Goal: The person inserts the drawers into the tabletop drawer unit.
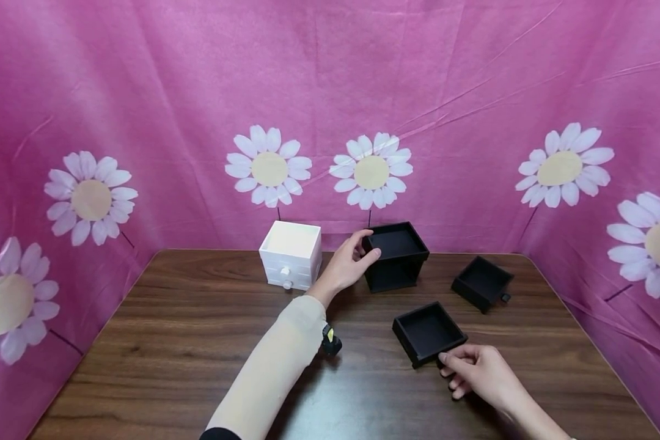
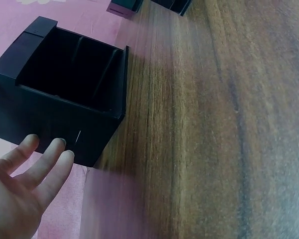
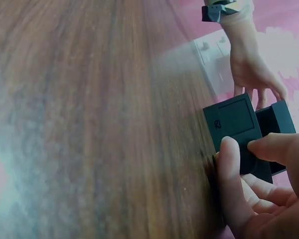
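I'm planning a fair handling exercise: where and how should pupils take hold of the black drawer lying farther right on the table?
Probably by its knob, pinched between thumb and finger, coming from the near right. The drawer lies open side up, turned so the knob juts from its near-right wall, giving a small, exposed grip.

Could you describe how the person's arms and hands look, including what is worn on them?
The left hand and right hand show no gloves or rings. A cream sleeve covers the left forearm, with black fabric toward the elbow and a black device with a yellow mark near the wrist.
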The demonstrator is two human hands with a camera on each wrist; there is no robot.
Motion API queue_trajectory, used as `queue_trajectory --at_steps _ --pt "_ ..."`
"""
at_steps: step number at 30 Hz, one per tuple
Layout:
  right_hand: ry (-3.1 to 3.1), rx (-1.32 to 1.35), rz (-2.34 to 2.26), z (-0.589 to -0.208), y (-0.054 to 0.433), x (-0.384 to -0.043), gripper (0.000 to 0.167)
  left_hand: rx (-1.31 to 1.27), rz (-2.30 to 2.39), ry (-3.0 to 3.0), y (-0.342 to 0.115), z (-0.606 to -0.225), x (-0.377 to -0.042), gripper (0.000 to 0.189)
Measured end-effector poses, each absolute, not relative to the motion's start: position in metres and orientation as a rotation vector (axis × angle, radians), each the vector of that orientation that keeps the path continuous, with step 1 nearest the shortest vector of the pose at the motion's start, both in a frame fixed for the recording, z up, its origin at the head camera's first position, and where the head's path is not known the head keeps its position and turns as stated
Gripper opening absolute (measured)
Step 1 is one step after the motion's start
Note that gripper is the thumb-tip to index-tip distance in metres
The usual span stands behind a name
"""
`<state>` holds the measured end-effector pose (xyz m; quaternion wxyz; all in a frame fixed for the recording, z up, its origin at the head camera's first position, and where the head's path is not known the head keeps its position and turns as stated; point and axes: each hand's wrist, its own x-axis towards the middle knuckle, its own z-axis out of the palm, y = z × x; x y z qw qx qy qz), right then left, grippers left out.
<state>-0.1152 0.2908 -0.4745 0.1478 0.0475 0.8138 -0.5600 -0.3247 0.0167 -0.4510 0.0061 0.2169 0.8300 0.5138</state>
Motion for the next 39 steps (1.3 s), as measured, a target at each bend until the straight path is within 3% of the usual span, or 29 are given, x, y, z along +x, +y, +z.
queue_trajectory --at_steps 10,39 --pt "2.148 0.232 -1.824 -0.475 0.286 -0.116 0.018 0.69 1.636 2.582 0.017 -0.453 -0.325 0.055" --pt "2.03 0.383 -2.103 -0.479 0.266 -0.127 0.015 0.669 1.64 2.564 0.017 -0.454 -0.324 0.056"
